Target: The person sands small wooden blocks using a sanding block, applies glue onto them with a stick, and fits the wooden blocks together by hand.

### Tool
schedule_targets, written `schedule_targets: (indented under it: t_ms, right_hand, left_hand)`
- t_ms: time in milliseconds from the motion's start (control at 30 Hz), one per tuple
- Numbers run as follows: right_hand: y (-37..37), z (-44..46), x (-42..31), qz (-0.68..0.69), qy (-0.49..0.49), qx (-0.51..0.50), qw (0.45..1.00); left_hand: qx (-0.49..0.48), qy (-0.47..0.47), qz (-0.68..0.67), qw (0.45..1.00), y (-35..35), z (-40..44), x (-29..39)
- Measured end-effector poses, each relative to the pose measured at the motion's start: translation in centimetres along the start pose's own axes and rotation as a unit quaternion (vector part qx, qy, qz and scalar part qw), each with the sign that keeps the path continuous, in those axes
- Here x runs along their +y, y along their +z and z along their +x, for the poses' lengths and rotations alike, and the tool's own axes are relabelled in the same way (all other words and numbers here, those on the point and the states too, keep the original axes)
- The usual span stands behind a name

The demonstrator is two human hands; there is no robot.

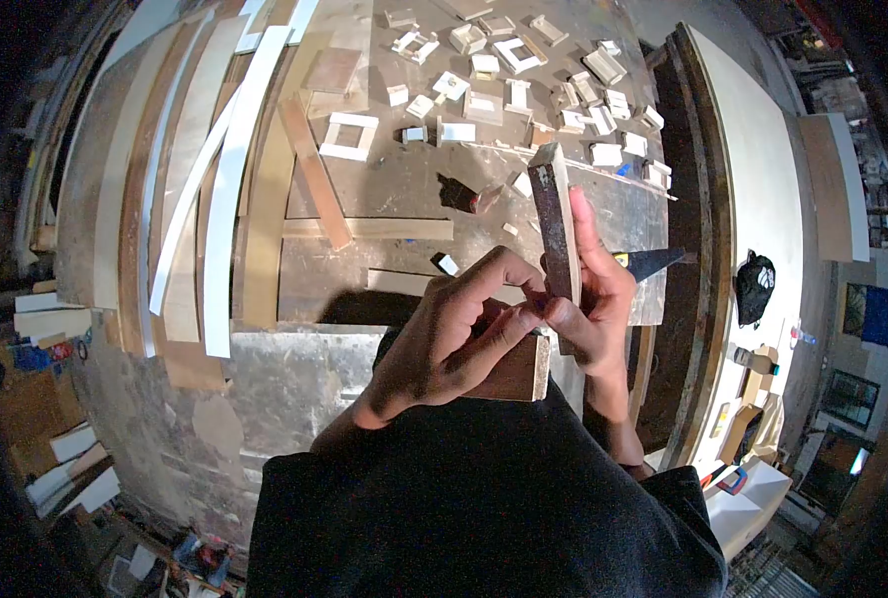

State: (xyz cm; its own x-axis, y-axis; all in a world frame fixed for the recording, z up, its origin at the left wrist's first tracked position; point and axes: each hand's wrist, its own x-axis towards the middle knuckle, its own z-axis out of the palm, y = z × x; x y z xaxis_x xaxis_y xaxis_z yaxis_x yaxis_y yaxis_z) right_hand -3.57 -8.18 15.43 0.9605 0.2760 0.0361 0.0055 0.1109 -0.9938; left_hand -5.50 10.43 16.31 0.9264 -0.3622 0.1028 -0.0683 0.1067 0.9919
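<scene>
My right hand (598,284) grips a wooden strip (552,224) with a dark, rough face, raised nearly upright, its index finger stretched along the side. Close against its lower part, my left hand (454,334) is closed, thumb and forefinger pinched together. What that pinch holds, if anything, is too small to make out. Beneath the left hand juts a second piece of wood (514,381) with a pale end. Whether it is joined to the strip is hidden by my fingers.
Small wooden frames and blocks (484,107) lie scattered over the far workbench (394,184). Long boards and white strips (235,189) cover its left. A dark tapered tool (653,262) lies right of my hand. Further right stands a pale panel (763,149) with a black bag-like item (755,289).
</scene>
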Motion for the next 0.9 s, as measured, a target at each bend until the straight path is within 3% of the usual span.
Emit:
schedule_targets:
  t_ms: [367, 633, 767, 900]
  right_hand:
    - [-0.4, 0.3, 0.3, -0.024, -0.009, -0.021, 0.999]
    - [-0.5, 0.2, 0.3, -0.028, -0.029, -0.019, 0.999]
    - [-0.5, 0.0, 0.5, -0.026, -0.030, -0.002, 0.999]
    - [-0.7, -0.2, 0.3, -0.042, -0.025, 0.008, 0.999]
  left_hand:
    - [0.017, 0.031, 0.000, 0.999, -0.1, 0.1, -0.6]
    - [0.024, -0.030, -0.088, 0.995, -0.6, -0.4, -0.6]
    - [0.051, -0.045, -0.067, 0.995, -0.5, 0.0, -0.4]
    - [0.070, -0.004, -0.006, 0.998, -1.1, 0.3, -1.2]
